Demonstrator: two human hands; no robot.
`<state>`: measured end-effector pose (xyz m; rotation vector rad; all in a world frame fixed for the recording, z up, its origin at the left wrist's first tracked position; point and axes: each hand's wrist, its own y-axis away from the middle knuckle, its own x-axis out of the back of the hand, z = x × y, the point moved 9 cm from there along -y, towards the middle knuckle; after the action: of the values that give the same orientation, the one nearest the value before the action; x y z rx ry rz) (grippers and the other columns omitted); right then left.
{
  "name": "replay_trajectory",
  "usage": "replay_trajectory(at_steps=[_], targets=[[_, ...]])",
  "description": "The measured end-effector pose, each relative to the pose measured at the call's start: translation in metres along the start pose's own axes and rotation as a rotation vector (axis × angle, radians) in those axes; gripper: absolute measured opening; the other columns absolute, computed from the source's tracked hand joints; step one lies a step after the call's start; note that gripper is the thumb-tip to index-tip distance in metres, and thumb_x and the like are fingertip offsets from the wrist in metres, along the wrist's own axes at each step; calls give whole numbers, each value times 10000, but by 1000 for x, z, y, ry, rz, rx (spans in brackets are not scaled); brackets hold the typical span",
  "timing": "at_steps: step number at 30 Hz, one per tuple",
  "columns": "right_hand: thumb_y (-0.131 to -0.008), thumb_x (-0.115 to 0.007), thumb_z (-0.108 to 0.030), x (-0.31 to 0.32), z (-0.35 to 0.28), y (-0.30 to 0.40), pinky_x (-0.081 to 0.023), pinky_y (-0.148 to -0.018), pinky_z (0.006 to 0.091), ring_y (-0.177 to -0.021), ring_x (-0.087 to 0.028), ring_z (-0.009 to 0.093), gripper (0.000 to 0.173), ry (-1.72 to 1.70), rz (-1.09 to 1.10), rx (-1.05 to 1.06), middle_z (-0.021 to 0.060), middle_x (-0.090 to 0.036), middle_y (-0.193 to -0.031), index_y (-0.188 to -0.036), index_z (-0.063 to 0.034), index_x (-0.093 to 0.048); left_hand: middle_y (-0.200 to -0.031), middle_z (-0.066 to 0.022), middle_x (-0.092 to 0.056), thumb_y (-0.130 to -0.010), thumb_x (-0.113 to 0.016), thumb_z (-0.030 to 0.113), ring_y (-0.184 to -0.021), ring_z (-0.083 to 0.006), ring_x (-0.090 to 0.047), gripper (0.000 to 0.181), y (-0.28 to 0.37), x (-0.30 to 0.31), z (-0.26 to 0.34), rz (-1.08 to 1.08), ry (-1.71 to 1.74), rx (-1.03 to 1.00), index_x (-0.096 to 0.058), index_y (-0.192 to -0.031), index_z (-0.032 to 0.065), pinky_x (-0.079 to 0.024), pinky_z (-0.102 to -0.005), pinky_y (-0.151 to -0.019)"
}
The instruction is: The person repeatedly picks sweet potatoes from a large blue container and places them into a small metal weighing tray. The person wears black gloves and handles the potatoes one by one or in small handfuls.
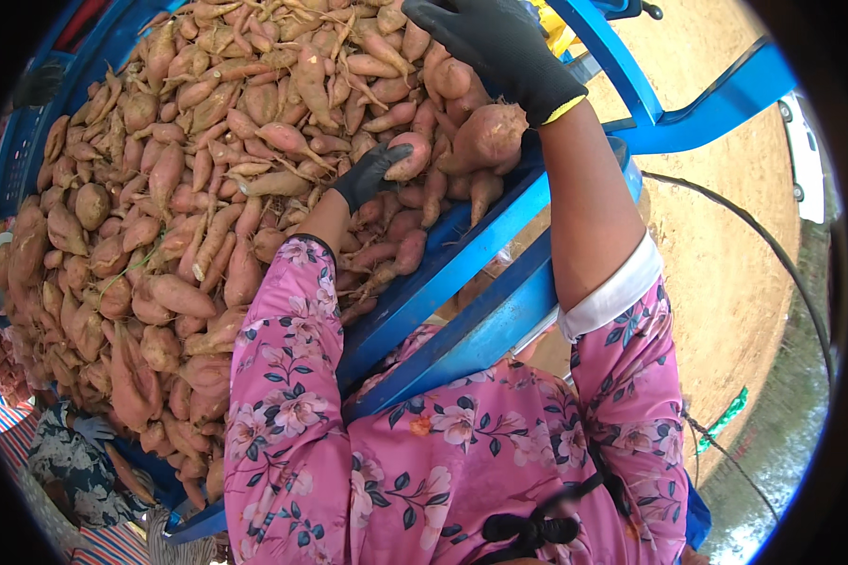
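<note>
A big heap of sweet potatoes (184, 289) fills a blue metal sorting bed. My left hand (369, 175), in a black glove, reaches over the heap with its fingers around a rounded pink sweet potato (408, 157). Above and to the right is my right hand (498, 53), in a black glove with a yellow cuff edge, over the upper right edge of the heap. Its palm side is hidden, so whether it holds anything does not show. Below it lies a large, round sweet potato (490, 134) beside several smaller ones.
Blue metal rails (459, 247) run between my body and the heap. A curved blue bar (728, 95) juts out at the upper right. Beyond it, a black cable (756, 229) hangs over sandy ground. A co-worker's gloved hand (93, 429) is at the lower left edge of the heap.
</note>
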<state>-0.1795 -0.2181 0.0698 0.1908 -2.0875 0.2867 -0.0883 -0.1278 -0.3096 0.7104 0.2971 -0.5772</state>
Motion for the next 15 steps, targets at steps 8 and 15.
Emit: replay_trajectory(at_steps=[8, 15], targets=[[-834, -792, -456, -47, 8, 15, -530, -917, 386, -1087, -658, 297, 617, 118, -146, 381, 147, -667, -1194, -1313, -118, -598, -1127, -125, -719, -1061, -434, 469, -912, -269, -713, 501, 69, -33, 130, -406, 787, -211, -556, -1361, 87, -605, -397, -776], [-862, -770, -412, 16, -21, 10, -505, -911, 407, -1073, -655, 325, 586, -357, 82, 150, 206, -666, -1172, -1265, -28, -587, -1119, -122, -713, -1095, -394, 429, -903, -205, -712, 466, 81, -45, 222, -322, 62, -490, -581, -1292, 51, -592, -364, -795]])
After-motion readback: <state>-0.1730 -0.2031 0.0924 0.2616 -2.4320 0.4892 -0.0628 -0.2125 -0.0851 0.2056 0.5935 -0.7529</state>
